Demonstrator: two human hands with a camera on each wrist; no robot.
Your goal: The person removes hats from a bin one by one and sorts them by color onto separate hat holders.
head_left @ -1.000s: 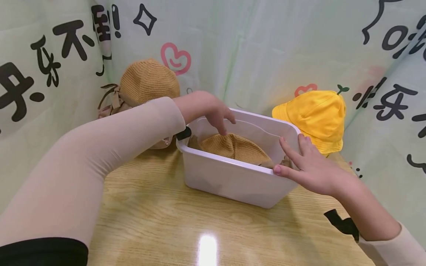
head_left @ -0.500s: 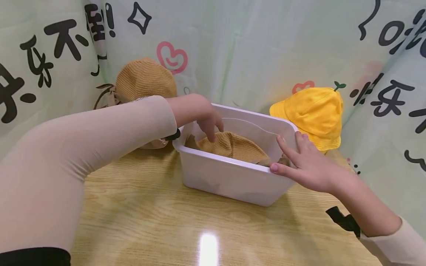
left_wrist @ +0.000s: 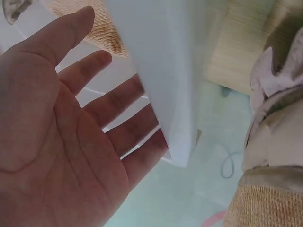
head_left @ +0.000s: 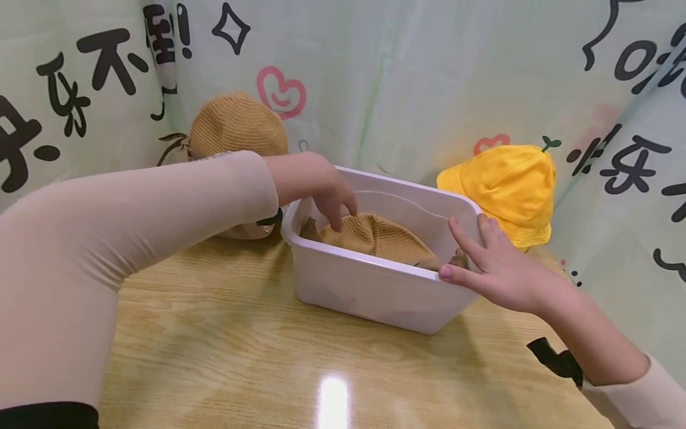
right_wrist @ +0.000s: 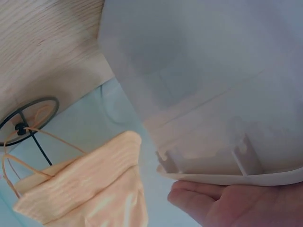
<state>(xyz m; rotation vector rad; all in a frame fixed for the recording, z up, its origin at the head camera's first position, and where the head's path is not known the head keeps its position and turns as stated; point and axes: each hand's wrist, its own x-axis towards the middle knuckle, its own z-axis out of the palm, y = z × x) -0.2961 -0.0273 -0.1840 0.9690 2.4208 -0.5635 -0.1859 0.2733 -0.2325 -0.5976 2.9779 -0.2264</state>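
A white plastic bin (head_left: 364,292) stands on the table, with a tan knitted hat (head_left: 383,238) lying inside. My left hand (head_left: 321,185) reaches over the bin's left end, its fingertips above the hat's crown. Seen in the left wrist view, that hand (left_wrist: 71,127) has loosely extended fingers and holds nothing; the bin's wall hides some fingertips. My right hand (head_left: 498,268) rests on the right end of the rim, fingers spread. The right wrist view shows the same hand (right_wrist: 227,203) against the rim from below. Part of the hat is hidden behind the front wall.
Another tan knitted hat (head_left: 241,128) with a ribbon is at the back left, partly behind my left arm. A yellow bucket hat (head_left: 504,190) with a sprout sits at the back right, near a black wire stand (right_wrist: 33,120). A printed curtain (head_left: 407,77) surrounds the wooden table (head_left: 241,345).
My left hand has moved left and down, closer to the hat in the bin. The right hand keeps its place on the rim. Bin and hats look unmoved.
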